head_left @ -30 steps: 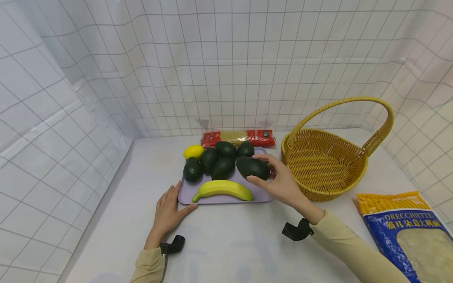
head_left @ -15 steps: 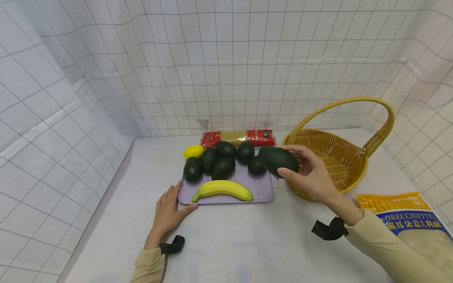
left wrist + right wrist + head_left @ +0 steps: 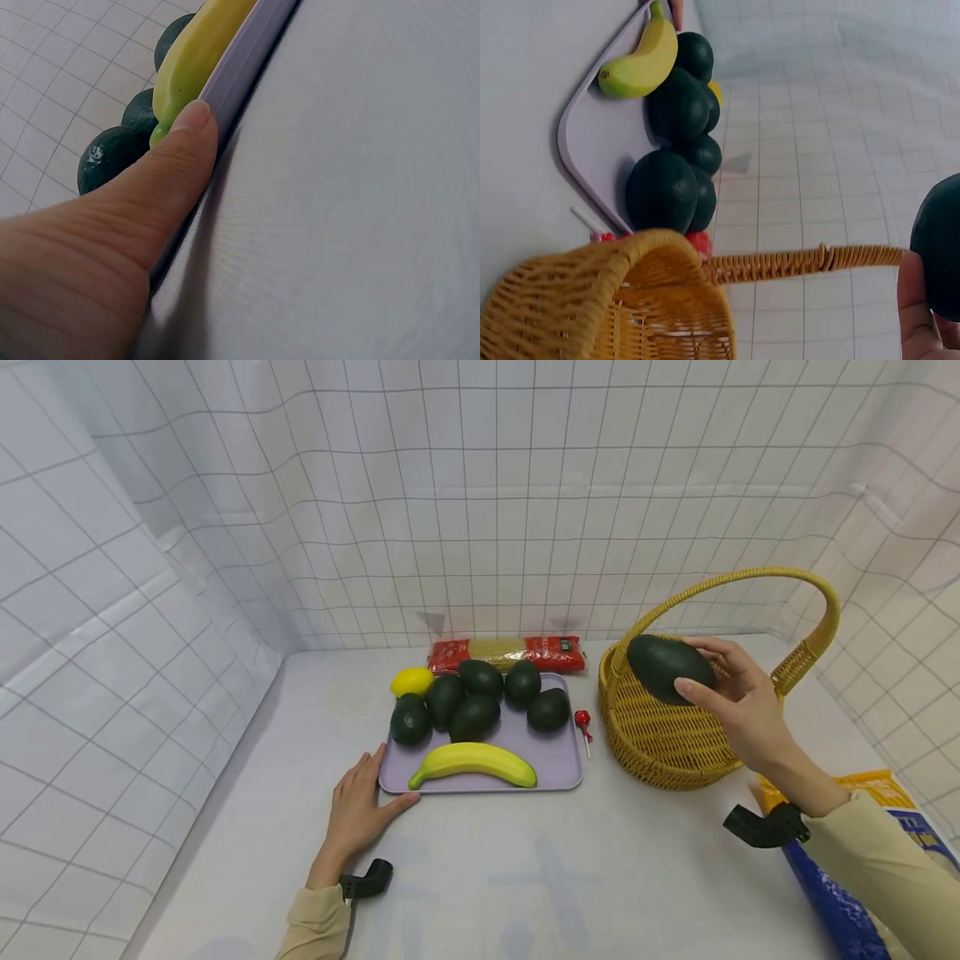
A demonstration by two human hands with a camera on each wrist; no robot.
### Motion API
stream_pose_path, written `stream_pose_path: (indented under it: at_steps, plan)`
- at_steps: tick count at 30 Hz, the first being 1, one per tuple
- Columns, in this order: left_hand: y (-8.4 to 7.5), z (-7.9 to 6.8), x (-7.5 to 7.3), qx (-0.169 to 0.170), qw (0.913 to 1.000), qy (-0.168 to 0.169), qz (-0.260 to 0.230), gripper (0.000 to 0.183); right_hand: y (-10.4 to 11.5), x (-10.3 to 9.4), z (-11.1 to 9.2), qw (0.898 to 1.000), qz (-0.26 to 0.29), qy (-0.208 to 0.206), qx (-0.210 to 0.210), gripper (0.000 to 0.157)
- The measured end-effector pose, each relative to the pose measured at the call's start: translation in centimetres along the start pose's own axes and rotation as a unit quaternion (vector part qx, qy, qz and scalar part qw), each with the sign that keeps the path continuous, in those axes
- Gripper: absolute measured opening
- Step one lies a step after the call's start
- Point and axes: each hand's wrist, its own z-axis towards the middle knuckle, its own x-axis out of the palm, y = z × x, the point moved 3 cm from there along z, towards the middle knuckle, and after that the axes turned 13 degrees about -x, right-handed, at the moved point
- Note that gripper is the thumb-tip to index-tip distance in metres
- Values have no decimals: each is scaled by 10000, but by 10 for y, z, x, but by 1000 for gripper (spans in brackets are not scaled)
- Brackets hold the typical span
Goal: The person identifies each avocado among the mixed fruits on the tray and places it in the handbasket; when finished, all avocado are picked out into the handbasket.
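Note:
In the head view my right hand (image 3: pixel 742 702) grips a dark green avocado (image 3: pixel 670 668) between thumb and fingers, overlapping the opening of the yellow wicker basket (image 3: pixel 630 752). The right wrist view shows this avocado (image 3: pixel 941 247) at its right edge, with the basket's handle (image 3: pixel 802 262) close by. My left hand (image 3: pixel 358 806) rests at the front left corner of the lilac tray (image 3: pixel 555 768), fingers along its left side, thumb at the front rim. On the tray lie a banana (image 3: pixel 472 762), a lemon (image 3: pixel 412 682) and several more avocados (image 3: pixel 474 718).
A red-ended pack of spaghetti (image 3: pixel 502 653) lies behind the tray. Between tray and basket is a red lollipop (image 3: pixel 582 722). At the right, my forearm partly covers a blue and yellow orecchiette bag (image 3: pixel 832 893). White gridded cloth (image 3: pixel 487 527) hangs behind and at both sides.
My right hand has carried the avocado up and rightward from over the tray to over the basket, uncovering another avocado and the lollipop. The left hand stays at the tray corner.

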Motion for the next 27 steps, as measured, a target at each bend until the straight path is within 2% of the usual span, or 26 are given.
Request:
stream_pose_path:
  at_steps: [3,7,11,17,19,25,27]
  plan:
    - [0,0,0,23,10000,-12,-4,97,-3,-16,3,9997,237,-115,1,44]
    - [1,0,0,40,10000,-25,-2,97,-10,-35,5,9974,625,-303,206,42]
    - [0,0,0,59,10000,-23,-12,96,-20,-51,9,9956,628,-505,486,40]
    - [-1,-1,-1,120,9999,-80,-45,95,-38,-72,16,9917,-216,-471,1176,39]
    - [-1,-1,0,127,9999,-99,-57,95,-45,-78,19,9865,-600,-407,1469,38]
    - [0,-1,0,151,9998,-118,-35,95,-69,-89,28,9689,-1198,-146,2161,37]
    - [1,0,1,146,9998,-103,-18,95,-76,-93,29,9594,-1510,36,2380,40]
